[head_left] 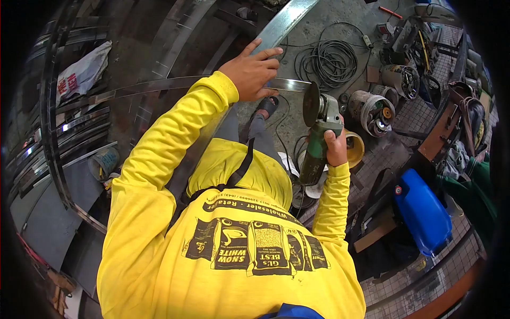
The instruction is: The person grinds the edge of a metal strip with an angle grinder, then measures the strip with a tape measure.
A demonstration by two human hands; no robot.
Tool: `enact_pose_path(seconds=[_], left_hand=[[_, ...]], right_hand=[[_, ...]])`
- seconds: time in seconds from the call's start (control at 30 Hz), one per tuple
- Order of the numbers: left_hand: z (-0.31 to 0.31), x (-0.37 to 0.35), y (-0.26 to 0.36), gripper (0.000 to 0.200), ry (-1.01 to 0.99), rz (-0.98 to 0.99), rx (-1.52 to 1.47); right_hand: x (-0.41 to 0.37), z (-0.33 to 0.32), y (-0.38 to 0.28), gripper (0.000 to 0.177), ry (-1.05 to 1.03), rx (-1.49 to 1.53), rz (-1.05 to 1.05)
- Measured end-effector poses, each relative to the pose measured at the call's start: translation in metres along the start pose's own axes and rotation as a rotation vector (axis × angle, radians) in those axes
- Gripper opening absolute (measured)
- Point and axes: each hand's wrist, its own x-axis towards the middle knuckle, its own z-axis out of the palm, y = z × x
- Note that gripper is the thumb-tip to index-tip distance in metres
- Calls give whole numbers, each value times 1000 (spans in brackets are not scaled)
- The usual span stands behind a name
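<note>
Evidently mid-job, a worker's right hand (336, 148) wrapped firmly around a grinder (316, 151), its disc (311, 104) close beside the end of a metal strip (291, 85). The left hand (247, 73) lay with fingers spread on a wide metal bar (282, 27); whether it gripped was unclear. A disc snagging on the strip could have kicked the tool toward bare fingers. Beyond lay a coiled cable (342, 66); a white bucket (355, 105) crowded the right side, and a loose cord (288, 109) near one foot (266, 108) risked a trip.

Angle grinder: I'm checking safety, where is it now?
In the head view, right of centre, the right hand holds the angle grinder, its disc close to a metal strip.
</note>
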Motion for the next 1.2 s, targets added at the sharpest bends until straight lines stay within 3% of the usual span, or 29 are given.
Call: enact_pose_path(seconds=[0.67, 1.2], left_hand=[[7, 0, -3, 43, 78, 23, -4], [3, -3, 1, 49, 173, 19, 112]], right_hand=[[-4, 3, -8, 103, 14, -26, 38], [-19, 2, -7, 91, 2, 30, 47]])
